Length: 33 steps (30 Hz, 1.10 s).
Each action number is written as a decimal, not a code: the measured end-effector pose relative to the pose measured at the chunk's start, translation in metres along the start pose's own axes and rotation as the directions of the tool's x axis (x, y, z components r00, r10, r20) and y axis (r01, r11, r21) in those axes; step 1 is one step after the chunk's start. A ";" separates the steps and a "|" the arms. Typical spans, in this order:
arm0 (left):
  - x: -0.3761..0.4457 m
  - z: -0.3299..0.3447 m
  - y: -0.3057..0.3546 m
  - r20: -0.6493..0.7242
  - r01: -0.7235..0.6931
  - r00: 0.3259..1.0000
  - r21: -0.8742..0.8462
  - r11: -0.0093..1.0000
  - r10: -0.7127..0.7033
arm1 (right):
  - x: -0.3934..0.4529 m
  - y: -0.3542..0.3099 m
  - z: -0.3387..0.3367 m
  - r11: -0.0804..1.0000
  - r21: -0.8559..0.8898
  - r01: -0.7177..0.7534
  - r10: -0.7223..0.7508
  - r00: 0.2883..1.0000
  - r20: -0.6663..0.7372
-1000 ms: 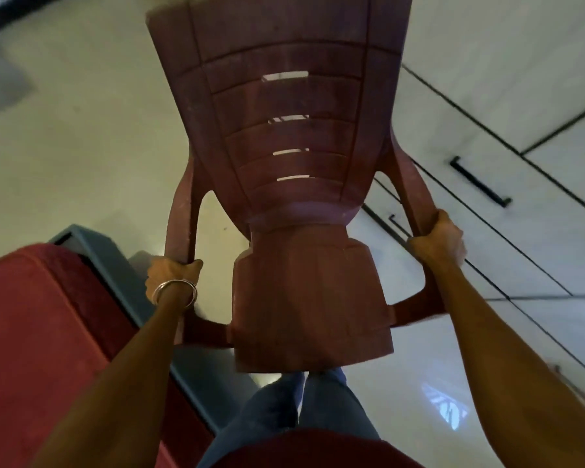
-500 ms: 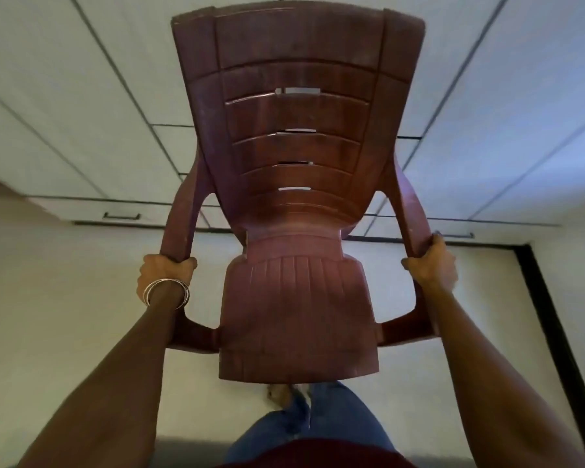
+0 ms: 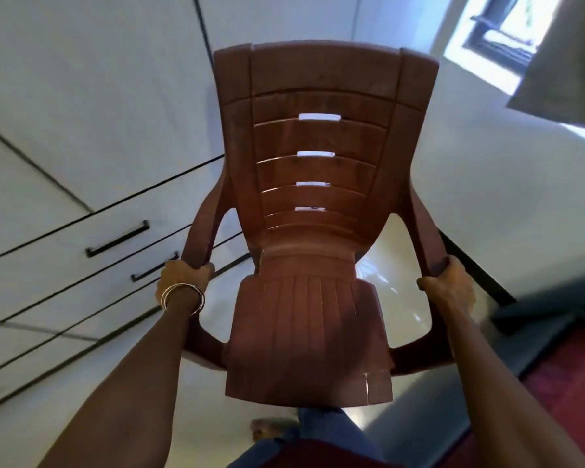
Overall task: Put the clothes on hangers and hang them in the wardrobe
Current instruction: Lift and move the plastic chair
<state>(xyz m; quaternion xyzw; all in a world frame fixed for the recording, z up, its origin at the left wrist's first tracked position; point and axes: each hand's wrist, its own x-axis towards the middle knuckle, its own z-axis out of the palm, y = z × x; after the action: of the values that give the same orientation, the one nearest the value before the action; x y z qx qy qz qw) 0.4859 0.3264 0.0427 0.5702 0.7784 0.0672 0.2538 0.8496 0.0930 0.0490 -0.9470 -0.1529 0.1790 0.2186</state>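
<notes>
A glossy pale tiled floor (image 3: 395, 265) runs beside a white panelled wardrobe (image 3: 81, 113) with black bar handles (image 3: 117, 238), its doors and drawers closed along the left edge of the view, while a red-covered bed (image 3: 561, 393) fills the lower right corner. No clothes or hangers are visible anywhere, so by my reading the hanging itself has not begun and all of it is left; carrying a chair looks like preparation, perhaps to reach high in the wardrobe. The left hand (image 3: 183, 276), with thin metal bangles (image 3: 182, 298) at the wrist, wraps its fingers round the left armrest of a reddish-brown moulded plastic armchair (image 3: 311, 231), and the right hand (image 3: 448, 287) clasps the right armrest in the same way. Both arms stretch forward and nearly straight, holding the chair off the floor with its slatted backrest tipped away from the person, above blue-jeaned legs (image 3: 318, 430).
</notes>
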 end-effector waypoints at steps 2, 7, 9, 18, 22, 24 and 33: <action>0.000 0.018 0.041 0.040 -0.064 0.997 0.044 0.997 0.063 | 0.016 0.021 -0.012 0.997 0.035 -0.067 0.068 0.997 -0.025; 0.004 0.066 0.139 0.093 -0.243 0.968 0.128 0.961 0.232 | 0.056 0.060 -0.038 0.965 0.140 -0.221 0.233 0.969 -0.076; 0.008 0.086 0.178 0.125 -0.310 0.948 0.139 0.940 0.294 | 0.074 0.075 -0.048 0.944 0.180 -0.277 0.296 0.952 -0.084; 0.012 0.171 0.354 0.285 -0.532 0.830 0.143 0.835 0.480 | 0.147 0.124 -0.081 0.819 0.375 -0.434 0.519 0.839 -0.164; 0.014 0.219 0.420 0.335 -0.590 0.780 0.112 0.800 0.529 | 0.186 0.144 -0.086 0.726 0.496 -0.476 0.607 0.783 -0.136; 0.013 0.243 0.453 0.363 -0.612 0.760 0.120 0.782 0.539 | 0.208 0.152 -0.090 0.666 0.559 -0.493 0.651 0.751 -0.113; 0.015 0.335 0.567 0.579 -0.606 0.680 0.099 0.789 0.450 | 0.300 0.202 -0.093 0.492 0.671 -0.555 0.721 0.691 0.043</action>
<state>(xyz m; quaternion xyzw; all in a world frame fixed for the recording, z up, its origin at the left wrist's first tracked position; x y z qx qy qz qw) 1.1247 0.4720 -0.0271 0.7978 0.4787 -0.1322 0.3419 1.1972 -0.0034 -0.0489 -0.8145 0.3103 0.1700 0.4598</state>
